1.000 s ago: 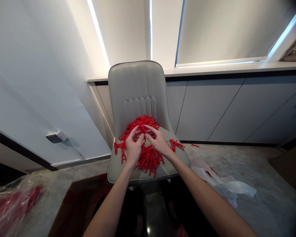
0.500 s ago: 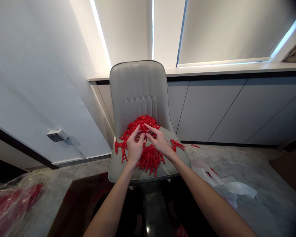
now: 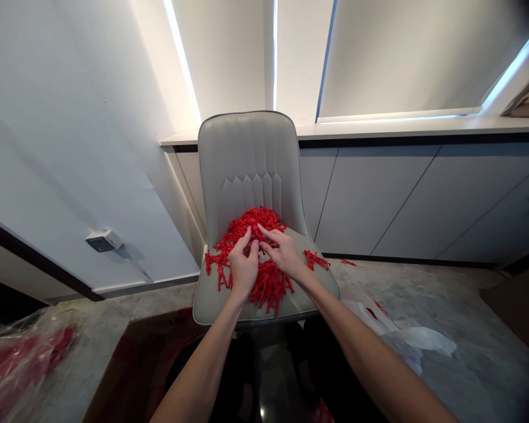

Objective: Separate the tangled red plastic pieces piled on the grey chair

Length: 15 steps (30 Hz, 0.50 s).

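Note:
My left hand and my right hand meet over the grey chair seat, fingers curled and thumbs nearly touching. Between their fingertips a small red piece seems to be pinched, mostly covered by the fingers and hard to part from the red behind it. Beyond the hands rises a heap of glossy red pieces, many shaped like a narrow A. Nearer to me, beneath the hands, lies a fanned bunch of the same red pieces. Several more lie at the seat's left side.
A small red cluster rests at the seat's right edge. White plastic bags lie on the floor at right. A clear bag with red contents and an open cardboard box are at left. Low cabinets stand behind.
Both hands have barely moved, with small shifts of the fingers over the heap. The view has shifted slightly; the red heap and bunch look the same.

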### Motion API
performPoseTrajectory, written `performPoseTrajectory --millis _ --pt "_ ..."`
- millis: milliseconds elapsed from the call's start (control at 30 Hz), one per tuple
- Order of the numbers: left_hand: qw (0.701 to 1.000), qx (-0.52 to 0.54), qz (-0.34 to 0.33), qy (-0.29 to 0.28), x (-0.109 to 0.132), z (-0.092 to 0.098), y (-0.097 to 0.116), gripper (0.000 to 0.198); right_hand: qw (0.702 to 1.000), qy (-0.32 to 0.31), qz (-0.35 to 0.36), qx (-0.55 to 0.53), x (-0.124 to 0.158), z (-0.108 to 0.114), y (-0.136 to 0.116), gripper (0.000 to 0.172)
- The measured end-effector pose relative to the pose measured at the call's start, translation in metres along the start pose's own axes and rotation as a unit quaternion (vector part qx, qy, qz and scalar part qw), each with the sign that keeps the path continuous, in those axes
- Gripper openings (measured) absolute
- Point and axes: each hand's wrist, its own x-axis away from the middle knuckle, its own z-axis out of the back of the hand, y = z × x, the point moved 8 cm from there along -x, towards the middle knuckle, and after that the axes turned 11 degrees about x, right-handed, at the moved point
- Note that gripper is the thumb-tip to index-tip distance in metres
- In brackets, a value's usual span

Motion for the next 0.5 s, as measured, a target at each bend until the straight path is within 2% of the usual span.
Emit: performPoseTrajectory --millis 300,500 --pt "0.996 -0.062 -0.058 -0.007 0.0005 0.0009 0.0046 0.044 0.995 -0.013 -0.044 -0.088 0.0028 -0.0069 0.0053 0.050" --pt "1.000 -0.016 -0.017 -0.002 0.0025 0.0005 0.0059 0.046 0.996 -0.017 -0.027 -0.077 0.0041 -0.0019 0.0001 0.049"
